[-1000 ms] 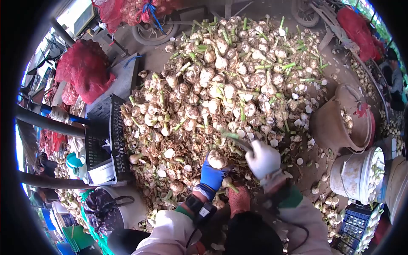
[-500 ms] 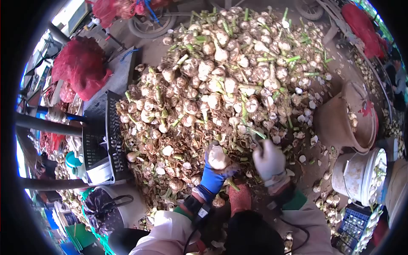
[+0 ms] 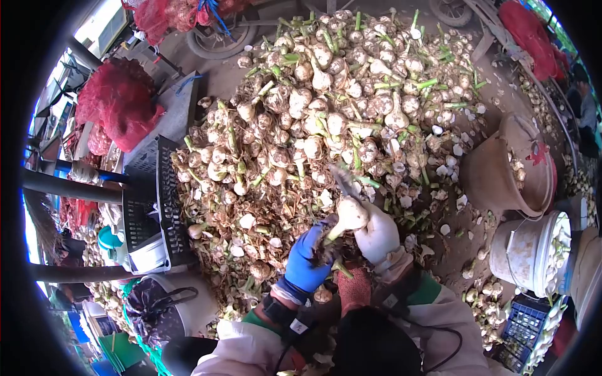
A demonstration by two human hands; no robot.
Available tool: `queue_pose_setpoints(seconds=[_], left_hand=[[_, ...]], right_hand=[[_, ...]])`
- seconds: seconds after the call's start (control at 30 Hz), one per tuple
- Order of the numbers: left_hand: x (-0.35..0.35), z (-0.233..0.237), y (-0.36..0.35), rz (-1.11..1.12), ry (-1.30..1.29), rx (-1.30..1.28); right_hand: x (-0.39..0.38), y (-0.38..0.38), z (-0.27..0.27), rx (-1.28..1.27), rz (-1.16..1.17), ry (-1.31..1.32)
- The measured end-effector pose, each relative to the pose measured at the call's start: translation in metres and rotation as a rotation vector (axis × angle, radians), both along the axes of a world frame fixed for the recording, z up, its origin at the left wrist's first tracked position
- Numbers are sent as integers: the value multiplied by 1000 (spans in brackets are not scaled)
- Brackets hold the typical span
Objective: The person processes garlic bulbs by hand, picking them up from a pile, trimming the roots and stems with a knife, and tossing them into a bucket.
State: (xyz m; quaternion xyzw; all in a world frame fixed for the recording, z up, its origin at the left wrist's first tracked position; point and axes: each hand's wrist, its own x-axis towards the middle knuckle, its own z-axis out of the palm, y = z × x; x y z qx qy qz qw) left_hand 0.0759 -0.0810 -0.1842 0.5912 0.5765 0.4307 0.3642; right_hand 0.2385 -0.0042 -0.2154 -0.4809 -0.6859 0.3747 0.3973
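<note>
A pale garlic bulb (image 3: pixel 353 214) is held in front of my body, its stem slanting down toward the left. My left hand (image 3: pixel 308 260), in a blue glove, is closed around that stem end. My right hand (image 3: pixel 380 237), in a white glove, presses against the bulb's right side and grips a knife (image 3: pixel 343 180). The blade points up and away, just beyond the bulb; the handle is hidden by the glove and bulb. Beneath and ahead of both hands spreads a big heap of garlic (image 3: pixel 313 116) with roots, cut green stems and loose skins.
To the left stand a black plastic crate (image 3: pixel 168 200) and a red mesh sack (image 3: pixel 119 103). On the right are a brown tub (image 3: pixel 495 166), a white bucket (image 3: pixel 517 254) and a blue crate (image 3: pixel 522 332). A reddish shoe-like shape (image 3: pixel 355 287) lies below my hands.
My right hand has moved left and in against the bulb, bringing the knife blade over it. The bulb has been raised and turned, with its stem now toward my left hand.
</note>
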Motion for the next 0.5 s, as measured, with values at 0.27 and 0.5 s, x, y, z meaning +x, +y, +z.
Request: queue_pose_setpoints(seconds=[0.27, 0.5], left_hand=[[24, -50, 1, 1, 211, 107], [-4, -118, -24, 208, 302, 19]], right_hand=[[0, -26, -48, -421, -31, 342], [61, -17, -67, -251, -288, -80]])
